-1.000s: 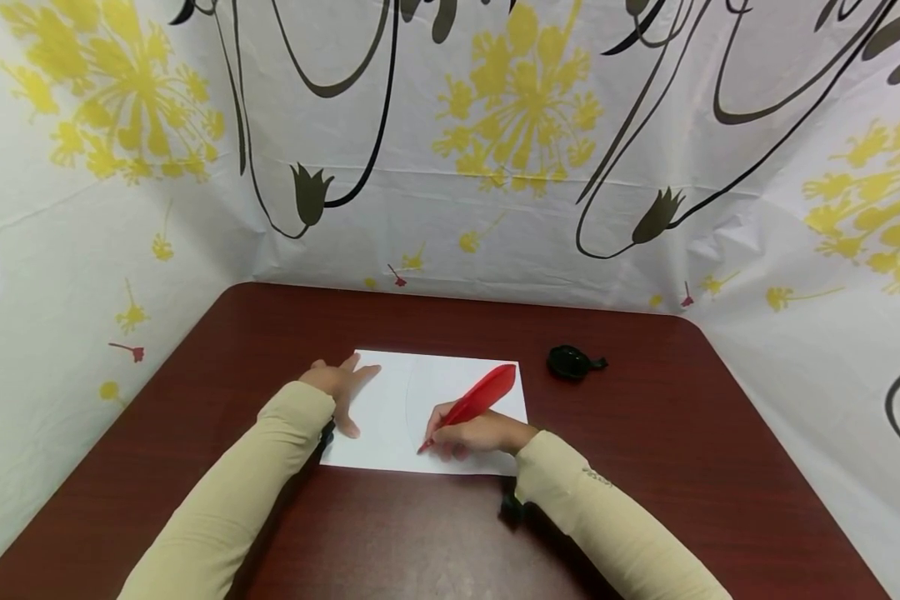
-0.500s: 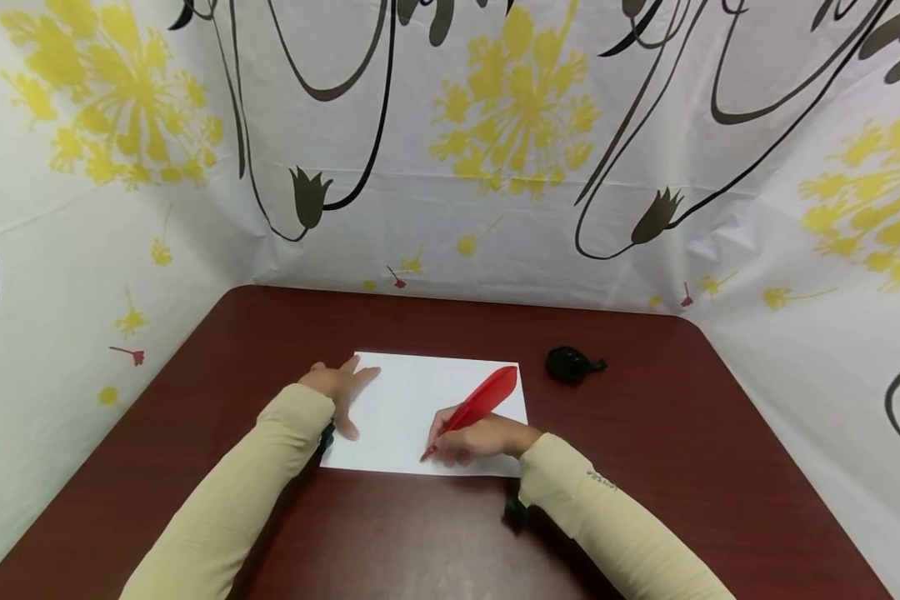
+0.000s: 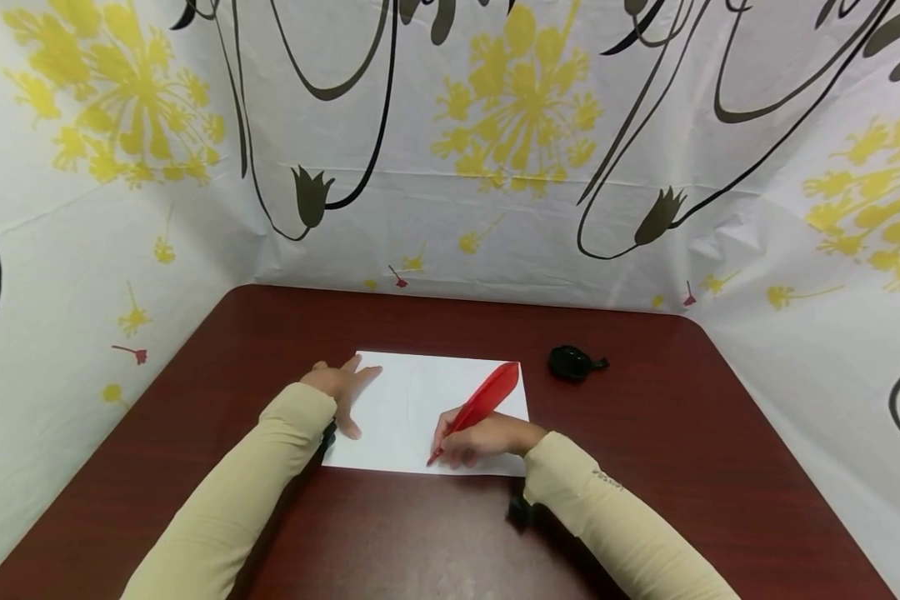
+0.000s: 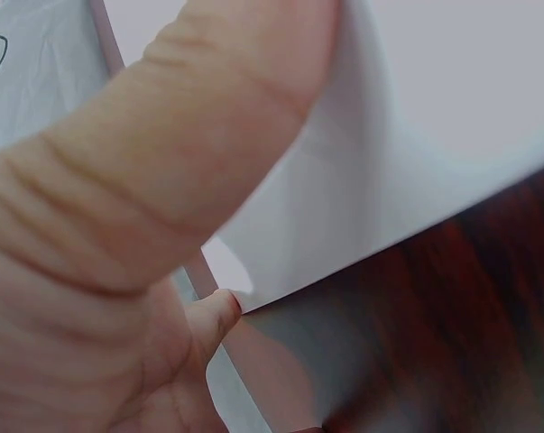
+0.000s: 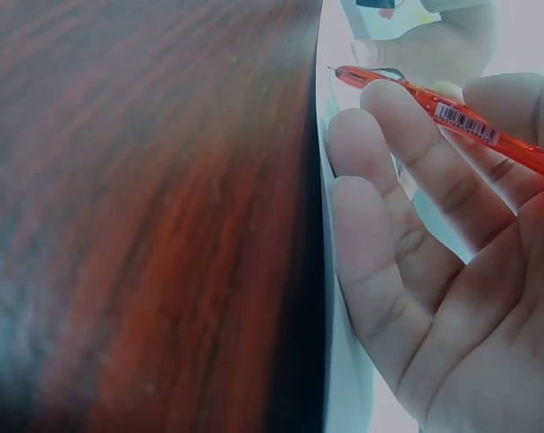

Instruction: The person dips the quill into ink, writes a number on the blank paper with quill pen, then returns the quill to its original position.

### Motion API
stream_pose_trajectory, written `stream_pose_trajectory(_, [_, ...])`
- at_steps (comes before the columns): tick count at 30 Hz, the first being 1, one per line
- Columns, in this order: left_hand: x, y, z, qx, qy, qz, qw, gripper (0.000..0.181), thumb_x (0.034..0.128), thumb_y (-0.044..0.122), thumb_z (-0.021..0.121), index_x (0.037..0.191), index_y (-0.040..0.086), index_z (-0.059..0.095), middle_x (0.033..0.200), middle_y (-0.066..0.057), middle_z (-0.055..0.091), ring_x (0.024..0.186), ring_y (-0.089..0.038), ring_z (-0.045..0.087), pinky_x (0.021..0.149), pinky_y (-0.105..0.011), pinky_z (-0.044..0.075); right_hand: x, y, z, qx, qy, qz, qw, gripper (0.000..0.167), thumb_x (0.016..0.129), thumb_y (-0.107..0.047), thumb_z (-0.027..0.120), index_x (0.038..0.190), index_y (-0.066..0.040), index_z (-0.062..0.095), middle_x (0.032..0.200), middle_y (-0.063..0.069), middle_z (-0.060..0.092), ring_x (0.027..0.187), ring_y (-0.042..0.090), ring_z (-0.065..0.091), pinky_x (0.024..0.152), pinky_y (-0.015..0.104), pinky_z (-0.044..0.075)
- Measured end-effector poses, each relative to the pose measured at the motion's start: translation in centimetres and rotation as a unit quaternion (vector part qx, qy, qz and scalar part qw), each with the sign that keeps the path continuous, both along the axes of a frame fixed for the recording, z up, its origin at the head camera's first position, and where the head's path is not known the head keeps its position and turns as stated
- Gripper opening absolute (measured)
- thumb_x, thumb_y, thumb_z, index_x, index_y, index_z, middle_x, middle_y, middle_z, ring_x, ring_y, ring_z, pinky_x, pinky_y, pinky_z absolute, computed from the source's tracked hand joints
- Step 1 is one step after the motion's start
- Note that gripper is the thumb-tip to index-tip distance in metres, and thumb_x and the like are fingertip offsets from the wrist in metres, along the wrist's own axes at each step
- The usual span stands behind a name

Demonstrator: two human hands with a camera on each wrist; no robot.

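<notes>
A white sheet of paper [image 3: 390,417] lies on the table in the head view, with a faint curved line near its middle. My left hand [image 3: 341,393] rests on its left edge, fingers spread and straight. In the left wrist view the thumb [image 4: 226,117] crosses the sheet close to the camera. My right hand [image 3: 487,437] pinches a red feather pen [image 3: 489,395], its tip at the paper near the front edge. From the right wrist, the pen's clear red barrel [image 5: 515,149] shows a barcode label, and the other fingers curl loosely below it.
A small dark green, glossy object [image 3: 570,363] with a short stem lies to the right, beyond the paper. The dark red-brown table [image 3: 645,417] has rounded far corners. A white cloth [image 3: 420,150] with printed flowers hangs behind and at both sides.
My right hand and the feather pen have shifted slightly right and toward the front edge of the paper. The left hand and the sheet have stayed in place.
</notes>
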State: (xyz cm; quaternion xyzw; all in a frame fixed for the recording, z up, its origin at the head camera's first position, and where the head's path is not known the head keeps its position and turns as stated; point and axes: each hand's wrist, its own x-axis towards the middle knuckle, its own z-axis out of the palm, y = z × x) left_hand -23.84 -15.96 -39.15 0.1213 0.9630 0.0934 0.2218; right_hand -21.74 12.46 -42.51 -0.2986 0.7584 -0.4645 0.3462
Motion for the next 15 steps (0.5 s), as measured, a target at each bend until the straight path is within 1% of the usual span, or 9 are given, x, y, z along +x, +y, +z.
stream_pose_trajectory(7, [0.02, 0.06, 0.15, 0.001, -0.004, 0.005, 1.0000, 0.119, 0.0610, 0.038, 0.092, 0.156, 0.026, 0.021, 0.161, -0.016, 0.005, 0.127, -0.051, 0.024, 0.091, -0.057, 0.042, -0.18, 0.30, 0.04, 0.010, -0.018, 0.001, 0.9998, 0.013, 0.094, -0.016, 0.059, 0.098, -0.009, 0.069, 0.087, 0.013, 0.070, 0.071, 0.019, 0.063, 0.059, 0.030, 0.050])
stream_pose_trajectory(11, [-0.05, 0.05, 0.14, 0.005, -0.007, 0.008, 0.9999, 0.120, 0.0605, 0.038, 0.092, 0.156, 0.026, 0.020, 0.161, -0.016, 0.004, 0.128, -0.053, 0.022, 0.093, -0.059, 0.041, -0.20, 0.53, 0.08, 0.008, -0.028, 0.002, 0.9996, 0.013, 0.094, -0.016, 0.059, 0.098, -0.007, 0.068, 0.087, 0.014, 0.069, 0.071, 0.019, 0.063, 0.060, 0.029, 0.050])
stream_pose_trajectory(15, [-0.01, 0.11, 0.09, 0.000, -0.005, 0.007, 1.0000, 0.120, 0.0606, 0.039, 0.092, 0.156, 0.026, 0.020, 0.161, -0.016, 0.004, 0.128, -0.053, 0.023, 0.093, -0.060, 0.040, -0.18, 0.78, 0.25, 0.008, -0.036, 0.004, 0.9993, 0.013, 0.094, -0.015, 0.058, 0.098, -0.007, 0.068, 0.088, 0.014, 0.070, 0.072, 0.019, 0.064, 0.061, 0.029, 0.051])
